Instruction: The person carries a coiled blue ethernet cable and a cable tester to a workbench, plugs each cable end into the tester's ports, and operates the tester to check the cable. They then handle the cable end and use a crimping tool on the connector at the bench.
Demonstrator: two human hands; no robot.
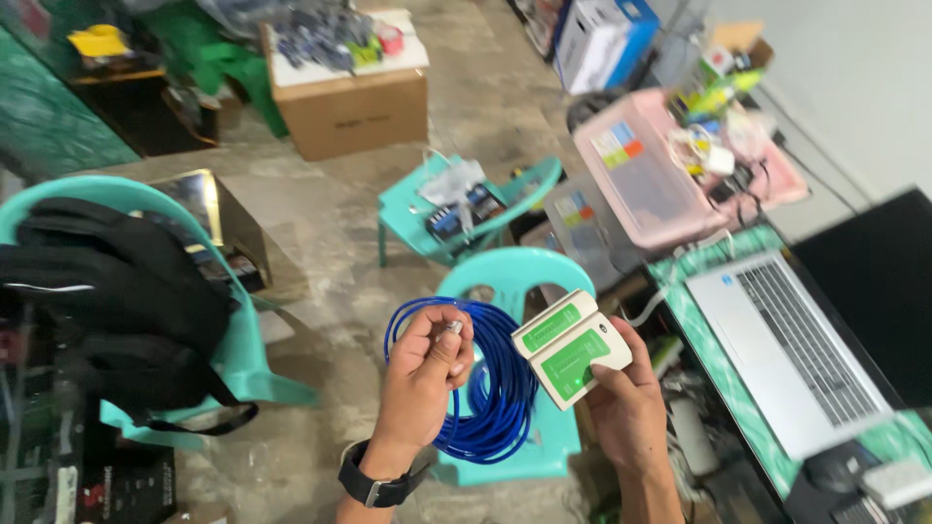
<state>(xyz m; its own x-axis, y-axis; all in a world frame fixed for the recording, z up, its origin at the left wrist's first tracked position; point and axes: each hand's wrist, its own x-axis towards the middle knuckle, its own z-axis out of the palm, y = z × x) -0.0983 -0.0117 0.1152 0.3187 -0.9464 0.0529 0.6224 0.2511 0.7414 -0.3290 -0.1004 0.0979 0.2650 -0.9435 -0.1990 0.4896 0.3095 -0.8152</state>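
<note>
Black backpack (116,291) on teal chair (243,359), cardboard box (349,107), laptop (786,340)

The cable (495,388) has a smooth, glossy blue plastic jacket and a clear plastic plug (452,328). The tester (571,347) is matt cream plastic with green labels. The chairs (524,281) are glossy teal plastic, the backpack (107,291) black cloth, the box (349,107) plain cardboard, the floor (320,213) rough concrete.

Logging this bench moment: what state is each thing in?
left hand: grip shut on the cable plug
right hand: grip shut on the tester
blue cable: coiled, hanging by the left hand
tester: two halves joined, held tilted
laptop: lid open
black backpack: resting on a chair
</note>
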